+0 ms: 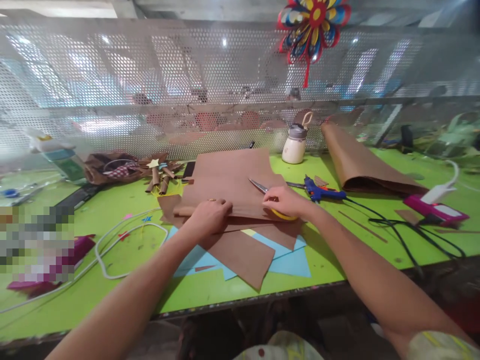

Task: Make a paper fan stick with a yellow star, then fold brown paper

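A large sheet of brown kraft paper (232, 175) lies on the green table in front of me, its near edge curled into a narrow roll (183, 211). My left hand (212, 215) is closed over that rolled edge, fingers bent and pressed onto the paper; what the thumb does is hidden. In my right hand (283, 200) are scissors (258, 186), their metal tips pointing up and left above the sheet. Part of their yellow handle (283, 216) shows under the palm. Smaller brown paper pieces (243, 252) and light blue paper (292, 262) lie under the sheet's near side.
A blue glue gun (322, 191) with a black cord lies right of the sheet. Behind are a white bottle (294, 145) and folded brown paper (363, 160). At left are small paper rolls (163, 185), a white cable (99, 250) and a spray bottle (62, 157). A perforated screen (168, 75) stands behind.
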Demonstrator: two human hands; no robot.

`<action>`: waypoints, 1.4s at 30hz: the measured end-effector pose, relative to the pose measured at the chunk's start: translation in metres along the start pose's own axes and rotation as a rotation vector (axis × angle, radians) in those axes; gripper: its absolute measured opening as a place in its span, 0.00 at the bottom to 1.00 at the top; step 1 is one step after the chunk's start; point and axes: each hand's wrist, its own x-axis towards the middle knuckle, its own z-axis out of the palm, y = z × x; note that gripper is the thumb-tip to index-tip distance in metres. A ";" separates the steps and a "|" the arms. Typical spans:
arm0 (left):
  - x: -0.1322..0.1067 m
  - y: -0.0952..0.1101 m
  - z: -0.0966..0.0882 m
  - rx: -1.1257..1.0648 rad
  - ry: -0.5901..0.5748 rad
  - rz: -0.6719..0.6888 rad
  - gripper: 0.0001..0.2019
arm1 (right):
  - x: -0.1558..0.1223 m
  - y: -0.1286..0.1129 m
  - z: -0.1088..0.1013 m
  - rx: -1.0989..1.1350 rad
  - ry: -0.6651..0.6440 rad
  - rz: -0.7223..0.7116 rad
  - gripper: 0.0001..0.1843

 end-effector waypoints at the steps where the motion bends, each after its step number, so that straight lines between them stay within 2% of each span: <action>1: 0.000 0.000 0.000 -0.002 -0.002 -0.003 0.11 | -0.001 0.001 -0.005 0.020 0.023 0.023 0.08; 4: 0.000 -0.001 -0.001 -0.004 -0.011 -0.004 0.13 | -0.006 -0.011 -0.019 0.144 0.064 0.049 0.10; 7: 0.006 -0.005 -0.007 0.001 -0.051 0.015 0.12 | -0.015 -0.039 -0.019 0.173 -0.063 -0.075 0.11; 8: 0.010 -0.007 -0.011 0.002 -0.072 0.030 0.12 | -0.019 -0.049 -0.014 0.118 -0.118 -0.131 0.11; 10: 0.020 -0.014 -0.023 0.014 -0.106 0.066 0.11 | -0.024 -0.067 0.002 -0.086 -0.132 -0.211 0.10; 14: 0.041 -0.025 -0.052 0.007 -0.177 0.130 0.16 | -0.031 -0.084 0.036 -0.503 -0.178 -0.184 0.12; 17: 0.050 -0.027 -0.064 -0.015 -0.242 0.122 0.16 | -0.031 -0.084 0.045 -0.642 -0.225 -0.160 0.11; 21: 0.048 -0.025 -0.058 -0.043 -0.266 0.066 0.14 | -0.029 -0.080 0.046 -0.688 -0.225 -0.127 0.11; 26: 0.041 -0.025 -0.041 -0.039 -0.225 0.098 0.15 | -0.027 -0.078 0.049 -0.646 -0.186 -0.097 0.16; 32: 0.042 -0.027 -0.047 -0.065 -0.237 0.128 0.17 | -0.025 -0.075 0.043 -0.534 -0.129 -0.056 0.18; 37: 0.033 -0.020 -0.044 -0.093 -0.348 0.083 0.12 | -0.026 -0.074 0.028 -0.351 0.056 -0.164 0.14; 40: 0.021 -0.021 -0.045 -0.134 -0.319 0.121 0.13 | -0.022 -0.064 0.024 -0.323 0.159 -0.242 0.14; 42: 0.009 -0.033 -0.055 -0.232 -0.283 0.128 0.19 | -0.019 -0.051 0.028 -0.342 0.153 -0.277 0.22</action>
